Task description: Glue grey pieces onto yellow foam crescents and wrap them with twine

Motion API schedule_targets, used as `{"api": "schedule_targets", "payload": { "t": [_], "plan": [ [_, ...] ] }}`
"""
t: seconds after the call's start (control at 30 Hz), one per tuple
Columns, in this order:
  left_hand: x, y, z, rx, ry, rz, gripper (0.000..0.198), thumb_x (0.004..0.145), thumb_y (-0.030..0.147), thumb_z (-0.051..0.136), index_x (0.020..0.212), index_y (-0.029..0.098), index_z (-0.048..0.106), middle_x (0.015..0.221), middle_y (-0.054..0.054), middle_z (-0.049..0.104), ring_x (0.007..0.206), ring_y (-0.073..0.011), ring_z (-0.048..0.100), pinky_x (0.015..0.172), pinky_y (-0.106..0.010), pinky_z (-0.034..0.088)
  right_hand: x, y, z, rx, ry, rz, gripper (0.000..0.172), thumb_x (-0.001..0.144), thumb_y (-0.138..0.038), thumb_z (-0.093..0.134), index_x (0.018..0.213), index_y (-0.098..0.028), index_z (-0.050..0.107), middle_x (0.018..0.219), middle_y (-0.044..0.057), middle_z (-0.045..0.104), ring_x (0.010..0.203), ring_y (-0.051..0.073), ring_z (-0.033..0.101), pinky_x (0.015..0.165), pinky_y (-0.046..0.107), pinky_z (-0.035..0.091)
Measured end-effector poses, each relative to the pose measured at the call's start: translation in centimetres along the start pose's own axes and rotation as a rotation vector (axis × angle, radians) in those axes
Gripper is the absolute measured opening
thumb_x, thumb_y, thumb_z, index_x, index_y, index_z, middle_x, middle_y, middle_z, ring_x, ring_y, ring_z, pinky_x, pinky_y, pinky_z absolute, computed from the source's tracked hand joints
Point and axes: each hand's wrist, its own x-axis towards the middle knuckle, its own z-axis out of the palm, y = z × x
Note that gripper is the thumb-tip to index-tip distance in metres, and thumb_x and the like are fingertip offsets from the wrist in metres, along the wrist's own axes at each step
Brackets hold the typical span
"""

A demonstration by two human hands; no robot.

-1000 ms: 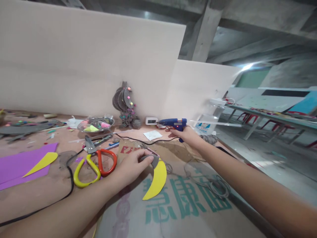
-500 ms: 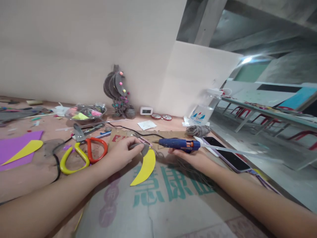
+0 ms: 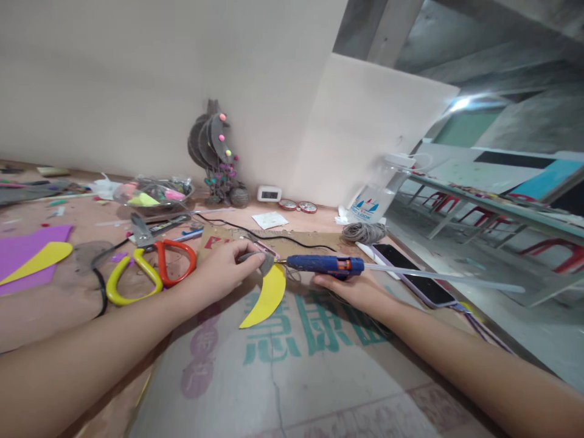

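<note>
My left hand (image 3: 219, 272) is closed in a pinch on a small grey foam piece (image 3: 262, 263) that sits at the top of a yellow crescent foam shape (image 3: 267, 296). A blue glue gun (image 3: 326, 264) lies level in my right hand (image 3: 349, 286), which grips it from below. Its nozzle points left and nearly touches the grey piece. A clear glue stick (image 3: 438, 277) sticks out of the gun's back to the right. Both pieces rest on a cardboard sheet (image 3: 310, 371) with green printed characters.
Yellow and red scissors (image 3: 150, 274) lie left of my left hand. A phone (image 3: 413, 274), a coil of twine (image 3: 364, 232), a black cable (image 3: 274, 237), a dish of foam bits (image 3: 152, 196), purple foam (image 3: 27, 255) and a grey ornament (image 3: 214, 152) by the wall stand around.
My right hand lifted the glue gun from the far side of the table and brought it left, until its nozzle reached the grey piece. My left hand stayed on that piece.
</note>
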Motion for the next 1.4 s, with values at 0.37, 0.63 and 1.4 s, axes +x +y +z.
{"api": "schedule_targets", "payload": {
  "t": [0.37,0.63,1.4],
  "plan": [
    [0.07,-0.44,0.02,-0.006,0.009,0.02,0.023,0.077,0.04,0.049,0.074,0.019,0.058,0.062,0.004,0.056,0.051,-0.0101,0.046,0.049,-0.02,0.035,-0.07,0.13,0.21,0.001,-0.037,0.031,0.023,0.072,-0.042,0.056,0.071,-0.019,0.056,0.066,0.004,0.061,0.063,0.02,0.058,0.058,0.03,0.048],
    [0.07,-0.22,0.04,-0.023,-0.01,-0.012,0.022,0.078,0.039,0.049,0.075,0.019,0.057,0.063,0.004,0.055,0.05,-0.0093,0.045,0.047,-0.02,0.035,-0.09,-0.41,0.27,0.033,-0.03,0.034,0.02,0.07,-0.04,0.057,0.069,-0.02,0.055,0.064,0.002,0.059,0.06,0.017,0.055,0.054,0.028,0.045],
    [-0.04,-0.23,-0.05,0.0,-0.041,0.046,0.022,0.079,0.039,0.047,0.076,0.019,0.057,0.062,0.003,0.058,0.051,-0.0104,0.049,0.047,-0.02,0.036,0.11,0.45,0.33,0.005,0.016,0.044,0.022,0.071,-0.043,0.058,0.073,-0.021,0.057,0.07,0.002,0.063,0.066,0.019,0.058,0.06,0.029,0.048]
  ]
}}
